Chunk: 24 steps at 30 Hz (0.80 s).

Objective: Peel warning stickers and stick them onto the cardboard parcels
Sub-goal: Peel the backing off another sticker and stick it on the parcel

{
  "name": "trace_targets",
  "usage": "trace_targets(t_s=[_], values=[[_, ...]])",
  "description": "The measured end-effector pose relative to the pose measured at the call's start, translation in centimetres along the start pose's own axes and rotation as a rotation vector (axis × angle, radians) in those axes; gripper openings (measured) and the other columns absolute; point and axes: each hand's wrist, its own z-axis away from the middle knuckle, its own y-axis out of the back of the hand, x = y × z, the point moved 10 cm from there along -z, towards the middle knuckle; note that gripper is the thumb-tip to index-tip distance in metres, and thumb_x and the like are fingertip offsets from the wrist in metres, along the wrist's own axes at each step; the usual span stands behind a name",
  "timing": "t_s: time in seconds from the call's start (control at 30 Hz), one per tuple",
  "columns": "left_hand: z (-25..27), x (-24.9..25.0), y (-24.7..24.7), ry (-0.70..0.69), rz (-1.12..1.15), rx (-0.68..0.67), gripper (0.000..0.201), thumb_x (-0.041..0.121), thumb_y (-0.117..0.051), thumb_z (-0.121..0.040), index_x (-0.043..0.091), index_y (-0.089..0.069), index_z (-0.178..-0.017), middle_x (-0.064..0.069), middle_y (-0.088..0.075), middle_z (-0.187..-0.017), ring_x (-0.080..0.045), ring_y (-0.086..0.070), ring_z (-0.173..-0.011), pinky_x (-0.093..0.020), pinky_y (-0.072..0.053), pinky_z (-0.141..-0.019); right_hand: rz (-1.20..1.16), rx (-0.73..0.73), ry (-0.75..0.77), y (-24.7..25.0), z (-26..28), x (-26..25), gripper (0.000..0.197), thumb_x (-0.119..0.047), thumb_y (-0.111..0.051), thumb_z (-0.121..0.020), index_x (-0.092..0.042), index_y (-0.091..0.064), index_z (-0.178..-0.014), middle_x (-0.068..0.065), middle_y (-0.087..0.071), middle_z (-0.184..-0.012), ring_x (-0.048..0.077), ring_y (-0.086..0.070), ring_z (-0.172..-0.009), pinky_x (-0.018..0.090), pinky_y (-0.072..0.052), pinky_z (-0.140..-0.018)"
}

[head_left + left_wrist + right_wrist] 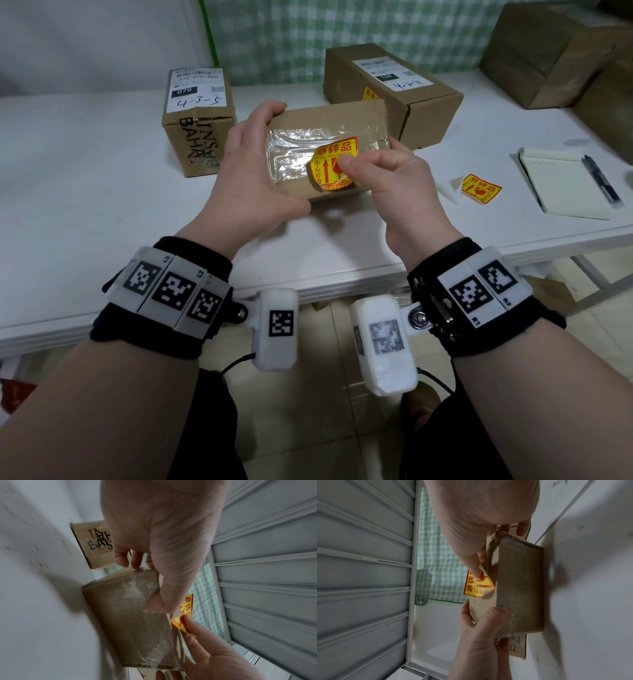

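My left hand (270,157) grips the left end of a small flat cardboard parcel (325,126) wrapped in clear tape and holds it tilted above the white table (85,205). A yellow-and-red warning sticker (329,164) lies on the parcel's taped face. My right hand (359,164) pinches it, thumb on its front. In the right wrist view one edge of the sticker (476,586) touches the parcel (520,581) while the rest curls away. In the left wrist view the sticker (187,605) stands off the edge of the parcel (133,615).
A taller parcel marked 4-3-5 (198,116) stands at the left. A longer parcel (390,92) behind bears a yellow sticker (371,93). Spare stickers (481,188), a white backing scrap (450,188), a notepad (561,185) and a pen (603,180) lie at the right. Large boxes (555,51) fill the back right.
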Motion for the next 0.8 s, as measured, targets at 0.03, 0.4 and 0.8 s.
trace_targets(t_s=[0.03,0.4,0.8], values=[[0.0,0.0,0.0,-0.001,0.002,0.0,0.098,0.003,-0.074,-0.054,0.033,-0.029,-0.136,0.003,-0.03,-0.126,-0.01,-0.041,-0.115,-0.015,-0.035,-0.091,0.007,0.014,0.014,0.1,-0.1,0.0,0.015,-0.032,-0.08,-0.059,-0.019,-0.073,-0.06,0.005,-0.052,-0.135,0.015,-0.042,-0.132,0.044,-0.03,-0.111],[-0.1,-0.2,-0.1,-0.026,-0.018,-0.004,0.098,0.006,-0.074,-0.054,0.031,-0.029,-0.136,0.001,-0.031,-0.126,-0.012,-0.042,-0.117,-0.009,-0.031,-0.091,0.205,0.093,0.119,0.2,0.2,-0.5,0.026,-0.031,-0.083,-0.056,-0.019,-0.072,-0.076,0.012,-0.049,-0.134,0.016,-0.04,-0.131,0.034,-0.032,-0.11],[0.1,0.1,-0.1,-0.025,-0.012,-0.017,0.097,0.009,-0.076,-0.055,0.031,-0.028,-0.136,0.001,-0.03,-0.127,-0.011,-0.042,-0.115,-0.016,-0.033,-0.096,0.359,0.106,0.248,-0.4,1.9,-2.9,0.071,-0.043,-0.085,-0.051,-0.03,-0.04,-0.105,-0.018,-0.043,-0.105,0.016,-0.047,-0.114,0.045,-0.039,-0.1]])
